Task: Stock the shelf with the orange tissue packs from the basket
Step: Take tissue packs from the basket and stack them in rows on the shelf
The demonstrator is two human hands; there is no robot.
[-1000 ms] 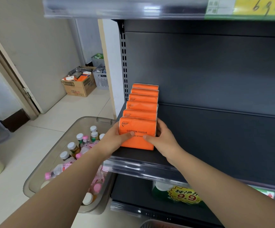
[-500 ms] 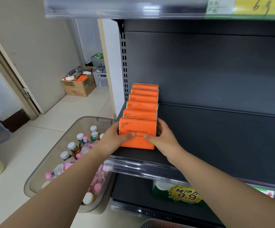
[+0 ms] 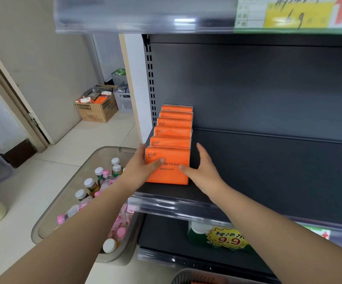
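Hands: your left hand (image 3: 143, 171) grips the front tissue pack (image 3: 172, 175), thumb on its face and fingers round its 9 o'clock edge. Your right hand (image 3: 204, 171) is relaxed, fingers straight and just off the 3 o'clock edge, only the thumb tip touching the face.
Just changed: half a second ago your right fingers wrapped that edge; now they have let go, and the pack sits where it was.
Pack: upright on the shelf (image 3: 268, 171) near its front lip, closing a row (image 3: 174, 128) of five more that runs back toward 12 o'clock.
Meaning: I judge this pack placed; you only need to free your left hand.
Shelf: its dark deck runs on toward 3 o'clock, likely room for more rows.
Basket: a grey rim (image 3: 186, 273) at 6 o'clock, its contents cut off.
Further out: a clear bin (image 3: 108, 149) of bottles (image 3: 89, 183) at 8 o'clock and a cardboard box (image 3: 98, 112) at 10 o'clock.
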